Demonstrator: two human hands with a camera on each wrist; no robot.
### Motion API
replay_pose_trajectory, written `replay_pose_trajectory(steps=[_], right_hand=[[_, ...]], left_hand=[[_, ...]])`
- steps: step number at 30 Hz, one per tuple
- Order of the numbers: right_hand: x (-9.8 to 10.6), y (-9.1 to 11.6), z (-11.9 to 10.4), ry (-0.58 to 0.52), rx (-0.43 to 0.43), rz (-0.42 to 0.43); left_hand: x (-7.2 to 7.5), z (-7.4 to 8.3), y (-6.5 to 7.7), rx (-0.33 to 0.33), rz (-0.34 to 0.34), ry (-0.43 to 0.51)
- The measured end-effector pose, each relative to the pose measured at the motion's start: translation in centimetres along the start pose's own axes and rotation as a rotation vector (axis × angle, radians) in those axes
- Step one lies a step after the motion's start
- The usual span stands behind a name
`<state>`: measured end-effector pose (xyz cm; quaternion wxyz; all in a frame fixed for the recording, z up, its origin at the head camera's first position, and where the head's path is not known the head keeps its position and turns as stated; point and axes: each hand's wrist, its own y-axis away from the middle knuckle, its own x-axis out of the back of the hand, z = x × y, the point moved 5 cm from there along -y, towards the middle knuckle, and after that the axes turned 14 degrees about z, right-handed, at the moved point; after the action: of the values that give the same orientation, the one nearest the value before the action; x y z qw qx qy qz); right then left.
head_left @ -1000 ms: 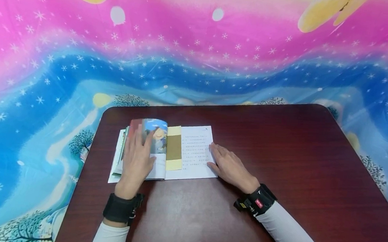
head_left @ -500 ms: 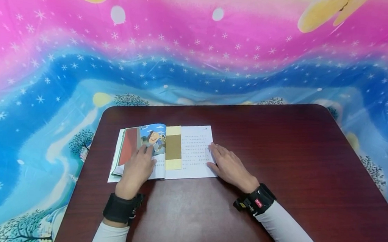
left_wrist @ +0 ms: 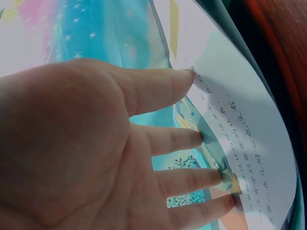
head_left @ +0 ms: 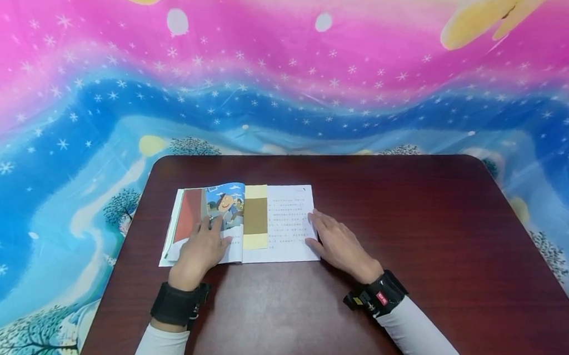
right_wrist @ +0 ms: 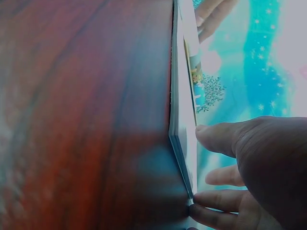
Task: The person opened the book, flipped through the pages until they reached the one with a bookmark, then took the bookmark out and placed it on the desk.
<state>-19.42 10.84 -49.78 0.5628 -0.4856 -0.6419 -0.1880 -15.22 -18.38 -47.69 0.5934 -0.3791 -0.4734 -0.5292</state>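
An open picture book lies on the dark wooden table, its left page carrying a colour cartoon of a smiling figure. My left hand rests on that left page with fingers extended; in the left wrist view the fingertips touch the picture and the thumb meets the printed text. Beside the book's fold, a yellow strip with a brown middle lies on the right page. At the right page's outer edge, my right hand touches the book with outstretched fingers. Its thumb is on the page in the right wrist view.
The brown table extends to the right of the book and in front of it. Behind and to the left hangs a pink and blue cloth printed with snowflakes and trees. Black bands circle both wrists.
My left hand has come down from higher over the left page and moved toward me, uncovering the cartoon. The left page lies flatter. My right hand stays at the right edge.
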Motion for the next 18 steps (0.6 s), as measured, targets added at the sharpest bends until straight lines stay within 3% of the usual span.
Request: replay_pose_trajectory(steps=[5,13,18], right_hand=[[0.2,-0.7,0.4,-0.036,-0.047,-0.025],[1.0,-2.8,0.9,-0.104,-0.063,-0.009],[1.3,-4.5,1.3,-0.201,-0.094,-0.004]], left_hand=[[-0.5,-0.5,-0.2,0.044,-0.037,0.016],[-0.7,-1.1,-0.3,0.062,-0.060,0.006],[-0.7,-1.5,-0.5,0.058,-0.060,0.018]])
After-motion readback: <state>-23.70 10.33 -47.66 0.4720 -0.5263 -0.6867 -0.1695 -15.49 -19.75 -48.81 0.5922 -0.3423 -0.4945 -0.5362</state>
